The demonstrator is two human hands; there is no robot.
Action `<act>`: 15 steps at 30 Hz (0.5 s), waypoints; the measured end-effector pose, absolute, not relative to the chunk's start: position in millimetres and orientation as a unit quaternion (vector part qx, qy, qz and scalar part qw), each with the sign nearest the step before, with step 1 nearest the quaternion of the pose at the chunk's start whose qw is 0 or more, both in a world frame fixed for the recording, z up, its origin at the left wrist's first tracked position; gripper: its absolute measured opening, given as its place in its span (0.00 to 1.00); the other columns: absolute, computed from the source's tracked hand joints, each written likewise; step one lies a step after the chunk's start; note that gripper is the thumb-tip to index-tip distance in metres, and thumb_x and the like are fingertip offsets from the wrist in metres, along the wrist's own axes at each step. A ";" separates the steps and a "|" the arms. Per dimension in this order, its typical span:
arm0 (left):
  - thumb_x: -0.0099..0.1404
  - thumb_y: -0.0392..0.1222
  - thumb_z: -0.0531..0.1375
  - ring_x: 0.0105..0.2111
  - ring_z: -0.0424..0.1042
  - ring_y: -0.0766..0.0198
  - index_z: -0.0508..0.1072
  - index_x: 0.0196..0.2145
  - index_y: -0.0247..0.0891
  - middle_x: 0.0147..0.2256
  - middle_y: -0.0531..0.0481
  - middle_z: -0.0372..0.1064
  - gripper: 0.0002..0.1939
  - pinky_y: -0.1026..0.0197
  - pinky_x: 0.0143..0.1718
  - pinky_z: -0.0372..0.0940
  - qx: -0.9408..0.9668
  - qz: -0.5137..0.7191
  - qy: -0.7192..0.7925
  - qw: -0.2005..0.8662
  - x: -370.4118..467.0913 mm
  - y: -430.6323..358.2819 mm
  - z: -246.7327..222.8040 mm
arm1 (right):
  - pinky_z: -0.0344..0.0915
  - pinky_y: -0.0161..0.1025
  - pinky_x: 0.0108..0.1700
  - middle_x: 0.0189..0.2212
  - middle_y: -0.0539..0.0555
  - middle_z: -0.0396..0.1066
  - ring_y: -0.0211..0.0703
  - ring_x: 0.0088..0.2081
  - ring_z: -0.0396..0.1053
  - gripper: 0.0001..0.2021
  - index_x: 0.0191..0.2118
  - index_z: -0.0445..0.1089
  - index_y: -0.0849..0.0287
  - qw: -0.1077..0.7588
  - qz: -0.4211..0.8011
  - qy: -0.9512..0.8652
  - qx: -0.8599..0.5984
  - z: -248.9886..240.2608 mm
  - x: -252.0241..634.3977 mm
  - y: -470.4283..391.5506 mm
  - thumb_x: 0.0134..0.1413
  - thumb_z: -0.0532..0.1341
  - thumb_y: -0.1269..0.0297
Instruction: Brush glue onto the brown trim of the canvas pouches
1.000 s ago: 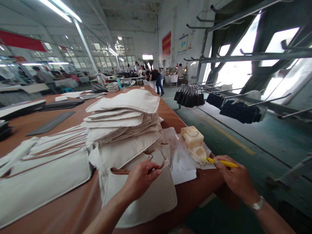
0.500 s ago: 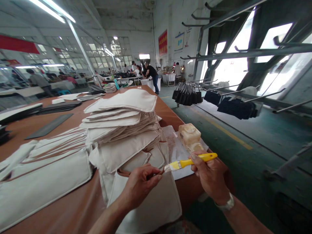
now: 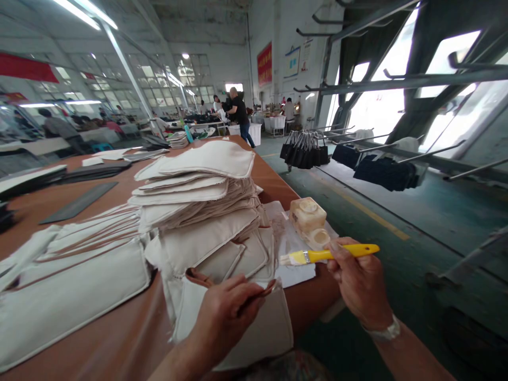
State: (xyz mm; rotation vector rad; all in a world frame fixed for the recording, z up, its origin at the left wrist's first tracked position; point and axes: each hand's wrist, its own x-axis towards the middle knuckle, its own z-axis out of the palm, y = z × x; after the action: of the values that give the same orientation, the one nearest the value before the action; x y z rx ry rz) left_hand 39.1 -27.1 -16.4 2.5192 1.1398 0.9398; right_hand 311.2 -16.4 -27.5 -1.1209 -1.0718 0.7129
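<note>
In my right hand (image 3: 359,280) is a yellow-handled paintbrush (image 3: 317,256), its pale bristles pointing left over a white sheet (image 3: 304,275). My left hand (image 3: 228,315) pinches the brown edge (image 3: 269,288) of a cream fabric piece (image 3: 270,323) at the near side of the table. The bristles are a little apart from that edge. Just beyond the brush stands a cut-open plastic container (image 3: 308,217) with a round opening. A tall pile of cream fabric pieces (image 3: 198,201) rises behind my left hand.
More cream pieces with brown edging (image 3: 79,296) lie to the left on the brown-covered table (image 3: 137,328). Dark flat pieces (image 3: 79,202) are farther back. Right of the table, a metal rack (image 3: 397,87) carries black bags (image 3: 304,153). Other people (image 3: 240,116) are in the background.
My right hand has drawn the paintbrush to the right, away from the brown edge. My left hand keeps its pinch on the edge and has shifted slightly lower.
</note>
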 end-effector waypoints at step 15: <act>0.71 0.35 0.59 0.25 0.65 0.65 0.70 0.40 0.39 0.27 0.53 0.69 0.01 0.61 0.26 0.56 0.911 0.301 0.270 -0.078 32.8 -44.6 -13.0 | 0.46 0.29 0.19 0.18 0.47 0.59 0.32 0.19 0.52 0.18 0.33 0.72 0.61 0.610 0.517 -0.417 -0.431 -10.2 321.9 -20.8 0.57 0.70 0.50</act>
State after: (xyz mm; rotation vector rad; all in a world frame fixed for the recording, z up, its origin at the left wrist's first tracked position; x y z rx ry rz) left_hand 32.8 -44.6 -13.0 3.0143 0.8931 0.9943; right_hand 321.9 -20.8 -10.2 -0.9957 -0.9625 1.1937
